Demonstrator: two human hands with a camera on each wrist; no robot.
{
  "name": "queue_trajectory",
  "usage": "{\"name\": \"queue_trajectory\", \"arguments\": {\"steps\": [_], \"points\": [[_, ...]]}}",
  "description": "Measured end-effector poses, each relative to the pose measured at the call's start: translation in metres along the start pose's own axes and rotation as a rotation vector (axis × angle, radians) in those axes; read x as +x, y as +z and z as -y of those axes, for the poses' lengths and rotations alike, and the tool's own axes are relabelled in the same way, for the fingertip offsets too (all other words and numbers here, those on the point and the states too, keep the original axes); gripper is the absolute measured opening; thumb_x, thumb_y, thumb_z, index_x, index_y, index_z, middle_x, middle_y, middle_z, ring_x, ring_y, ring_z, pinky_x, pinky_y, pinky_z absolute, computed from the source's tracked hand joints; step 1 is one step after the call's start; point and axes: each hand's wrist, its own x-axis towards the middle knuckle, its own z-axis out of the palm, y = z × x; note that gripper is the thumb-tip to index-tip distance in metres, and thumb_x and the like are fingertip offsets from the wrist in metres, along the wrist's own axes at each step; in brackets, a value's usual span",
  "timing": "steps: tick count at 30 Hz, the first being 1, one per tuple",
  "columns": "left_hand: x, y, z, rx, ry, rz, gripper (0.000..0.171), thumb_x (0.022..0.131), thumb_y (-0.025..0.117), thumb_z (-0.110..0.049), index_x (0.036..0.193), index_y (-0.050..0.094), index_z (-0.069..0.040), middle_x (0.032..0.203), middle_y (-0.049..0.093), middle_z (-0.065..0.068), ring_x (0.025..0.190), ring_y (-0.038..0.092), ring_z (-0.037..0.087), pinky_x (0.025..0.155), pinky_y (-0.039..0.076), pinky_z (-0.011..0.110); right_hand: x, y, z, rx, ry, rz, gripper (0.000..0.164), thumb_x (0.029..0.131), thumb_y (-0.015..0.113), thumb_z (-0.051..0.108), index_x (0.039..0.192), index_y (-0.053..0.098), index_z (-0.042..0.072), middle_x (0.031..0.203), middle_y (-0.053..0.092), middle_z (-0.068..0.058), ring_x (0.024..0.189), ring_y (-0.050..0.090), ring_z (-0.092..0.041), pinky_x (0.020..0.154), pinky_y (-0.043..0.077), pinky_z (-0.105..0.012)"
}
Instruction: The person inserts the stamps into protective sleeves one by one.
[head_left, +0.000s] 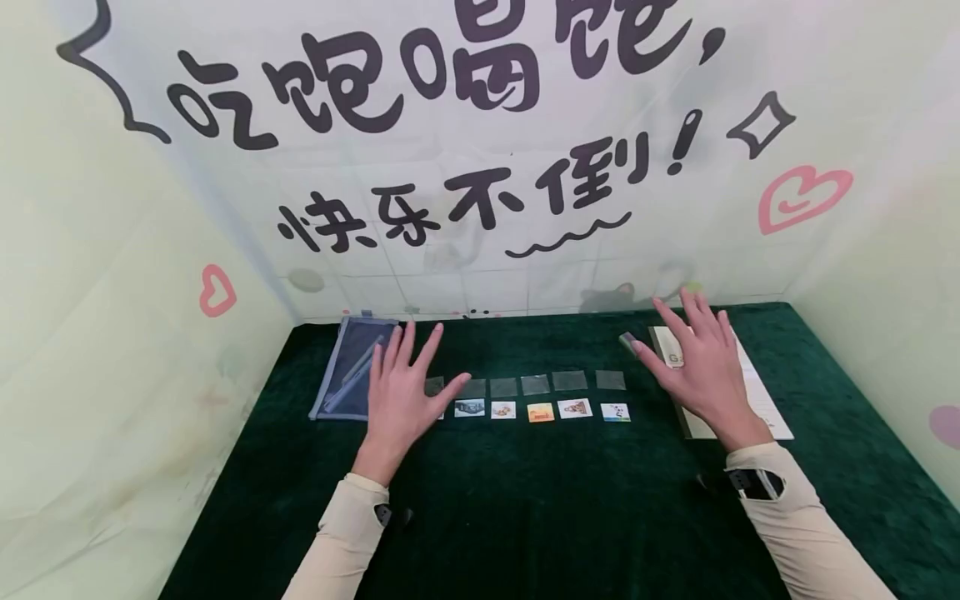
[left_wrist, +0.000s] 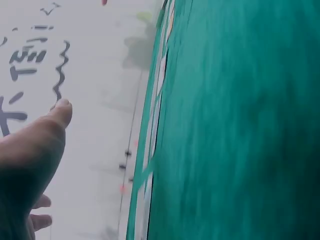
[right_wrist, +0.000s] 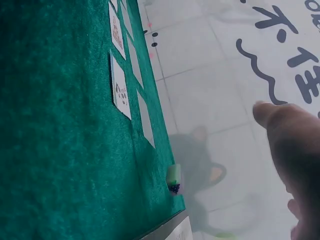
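Note:
My left hand (head_left: pixel 400 396) hovers with fingers and thumb spread, overlapping the right part of a blue-edged mesh zip pouch (head_left: pixel 339 375) and hiding the left end of a row of cards. My right hand (head_left: pixel 701 371), fingers spread too, is over a notepad (head_left: pixel 759 400) and holds nothing. Close to the right thumb lies a small greenish block (right_wrist: pixel 173 177) with a dark grape-like print. Between the hands runs a row of small picture cards, among them an orange one (head_left: pixel 540 412) and a panda one (right_wrist: pixel 120 90). Behind them lie several small clear rectangles (head_left: pixel 568 381).
A dark green velvety cloth (head_left: pixel 525 500) covers the table. Light printed sheets (head_left: pixel 465 283) with black lettering stand at the back and both sides. A pen-like stick (head_left: pixel 352 383) shows inside the pouch.

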Motion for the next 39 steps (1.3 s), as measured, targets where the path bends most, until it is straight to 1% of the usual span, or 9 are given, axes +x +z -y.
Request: {"name": "queue_trajectory", "arguments": {"steps": [3,6,12,15,18,22,25,33,39], "points": [[-0.001,0.003,-0.015,-0.071,0.063,0.008,0.082,0.1,0.062,-0.073,0.168,0.04,-0.033,0.174,0.04,0.015,0.162,0.036,0.038,0.131,0.028,0.065,-0.001,0.0,0.0,0.061,0.002,-0.036,0.07,0.101,0.074,0.047,0.161,0.051,0.019,0.173,0.039,-0.022,0.158,0.036,-0.049,0.124,0.029,-0.075],[-0.001,0.008,-0.032,-0.144,0.117,0.03,0.07,0.104,0.065,-0.062,0.161,0.051,-0.025,0.167,0.051,0.012,0.156,0.047,0.035,0.128,0.037,0.061,-0.001,0.002,0.003,0.12,0.019,-0.02,0.059,0.104,0.072,0.041,0.154,0.058,0.014,0.164,0.05,-0.022,0.149,0.048,-0.048,0.116,0.04,-0.075],[0.003,0.02,-0.07,-0.282,0.148,0.095,0.057,0.105,0.071,-0.043,0.153,0.058,-0.016,0.155,0.063,0.007,0.146,0.056,0.026,0.122,0.047,0.053,0.004,0.012,0.008,0.222,0.02,0.111,0.035,0.107,0.07,0.027,0.137,0.069,0.008,0.134,0.07,-0.019,0.114,0.068,-0.037,0.097,0.058,-0.064],[0.004,0.025,-0.09,-0.343,0.156,0.145,0.052,0.105,0.073,-0.038,0.15,0.061,-0.014,0.153,0.064,0.005,0.143,0.058,0.024,0.118,0.051,0.05,0.005,0.02,0.008,0.24,0.02,0.188,0.024,0.107,0.07,0.022,0.125,0.073,0.006,0.115,0.074,-0.017,0.096,0.069,-0.03,0.087,0.061,-0.053],[0.003,0.03,-0.108,-0.371,0.171,0.207,0.049,0.106,0.072,-0.037,0.149,0.062,-0.015,0.152,0.064,0.004,0.141,0.058,0.022,0.117,0.053,0.047,0.004,0.027,0.007,0.251,0.04,0.276,0.018,0.107,0.07,0.022,0.116,0.074,0.006,0.105,0.074,-0.014,0.089,0.067,-0.024,0.083,0.058,-0.044],[0.004,0.037,-0.129,-0.389,0.22,0.263,0.046,0.107,0.07,-0.037,0.147,0.063,-0.015,0.15,0.065,0.002,0.138,0.059,0.02,0.115,0.054,0.043,0.002,0.034,0.007,0.278,0.051,0.388,0.021,0.106,0.072,0.023,0.119,0.073,0.006,0.105,0.075,-0.011,0.089,0.068,-0.02,0.084,0.059,-0.038],[0.006,0.043,-0.143,-0.392,0.274,0.293,0.044,0.107,0.07,-0.036,0.146,0.065,-0.016,0.147,0.067,0.0,0.135,0.06,0.018,0.114,0.054,0.039,0.001,0.037,0.006,0.293,0.043,0.425,0.024,0.105,0.074,0.022,0.121,0.074,0.004,0.104,0.075,-0.011,0.088,0.069,-0.019,0.084,0.061,-0.04],[0.012,0.06,-0.179,-0.284,0.412,0.39,0.037,0.106,0.072,-0.038,0.14,0.07,-0.025,0.139,0.072,-0.005,0.13,0.061,0.013,0.111,0.054,0.034,0.0,0.039,0.005,0.291,0.048,0.422,0.021,0.104,0.075,0.021,0.116,0.076,0.005,0.108,0.073,-0.014,0.09,0.07,-0.02,0.085,0.062,-0.046],[0.014,0.065,-0.198,-0.226,0.404,0.384,0.023,0.105,0.073,-0.037,0.127,0.076,-0.03,0.126,0.073,-0.008,0.113,0.061,0.011,0.098,0.055,0.028,-0.001,0.04,0.003,0.297,0.065,0.424,0.019,0.105,0.074,0.022,0.115,0.076,0.007,0.104,0.074,-0.01,0.088,0.069,-0.018,0.082,0.058,-0.038]]}}
